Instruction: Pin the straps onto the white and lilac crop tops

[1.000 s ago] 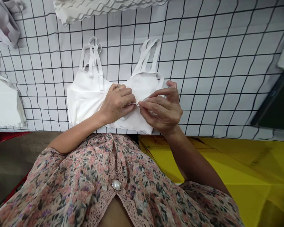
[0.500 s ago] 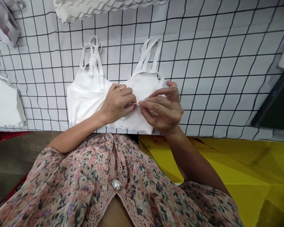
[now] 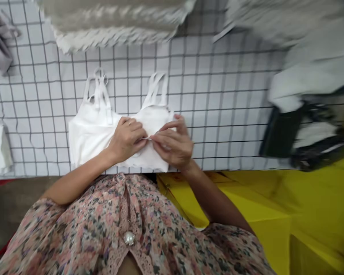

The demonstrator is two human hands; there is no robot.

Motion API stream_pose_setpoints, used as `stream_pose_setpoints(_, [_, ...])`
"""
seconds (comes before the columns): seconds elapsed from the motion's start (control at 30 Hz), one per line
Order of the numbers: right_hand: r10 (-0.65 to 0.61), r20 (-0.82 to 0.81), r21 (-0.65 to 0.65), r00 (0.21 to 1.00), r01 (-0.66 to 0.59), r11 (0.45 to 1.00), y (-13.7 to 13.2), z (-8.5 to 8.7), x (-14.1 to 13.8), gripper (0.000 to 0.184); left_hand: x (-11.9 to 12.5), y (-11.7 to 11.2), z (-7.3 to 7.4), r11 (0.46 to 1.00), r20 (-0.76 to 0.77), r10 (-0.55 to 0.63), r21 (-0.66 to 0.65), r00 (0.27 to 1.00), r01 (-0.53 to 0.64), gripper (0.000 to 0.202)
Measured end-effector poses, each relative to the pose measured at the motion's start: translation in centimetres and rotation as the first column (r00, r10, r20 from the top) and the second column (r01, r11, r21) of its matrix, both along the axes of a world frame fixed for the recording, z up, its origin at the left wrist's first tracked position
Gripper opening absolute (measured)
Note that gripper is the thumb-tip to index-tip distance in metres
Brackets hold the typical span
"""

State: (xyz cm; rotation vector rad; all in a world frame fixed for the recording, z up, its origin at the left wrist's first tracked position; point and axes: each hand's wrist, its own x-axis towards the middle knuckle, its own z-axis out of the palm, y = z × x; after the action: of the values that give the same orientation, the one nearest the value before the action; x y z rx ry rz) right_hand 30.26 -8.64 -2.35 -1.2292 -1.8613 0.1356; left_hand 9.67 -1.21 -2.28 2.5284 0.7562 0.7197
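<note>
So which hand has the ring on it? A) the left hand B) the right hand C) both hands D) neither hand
A. The ring sits on a finger of the left hand, and no ring shows on the right hand.

a pink floral blouse [image 3: 83, 233] with a pearl button [image 3: 129, 238].
</note>
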Motion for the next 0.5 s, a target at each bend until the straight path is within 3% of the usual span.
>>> stream_pose_setpoints(0.1, [-0.008, 0.017, 0.013, 1.0, 0.008, 1.0, 0.52, 0.23, -0.36, 0.016, -0.16, 0.35, 0.23, 0.999, 0.095, 0.019, 0.035, 0.995, -0.022, 0.014])
stream_pose_setpoints(0.2, [-0.028, 0.07, -0.036, 0.997, 0.03, 0.999, 0.71, 0.08, -0.24, 0.014, -0.14, 0.52, 0.24, 0.999, 0.095, 0.049, 0.016, 0.994, -0.051, 0.011])
stream_pose_setpoints(0.33, [-0.071, -0.023, -0.065, 0.997, 0.069, 0.995, 0.47, 0.0, 0.13, 0.009, -0.04, 0.36, 0.03, 1.0, 0.057, 0.031, -0.004, 0.998, -0.031, 0.01])
stream_pose_setpoints(0.5, [-0.051, -0.08, 0.019, 0.995, 0.053, 0.998, 0.38, -0.05, 0.25, 0.013, 0.09, 0.12, -0.4, 1.0, 0.14, -0.007, 0.008, 0.99, 0.005, 0.012])
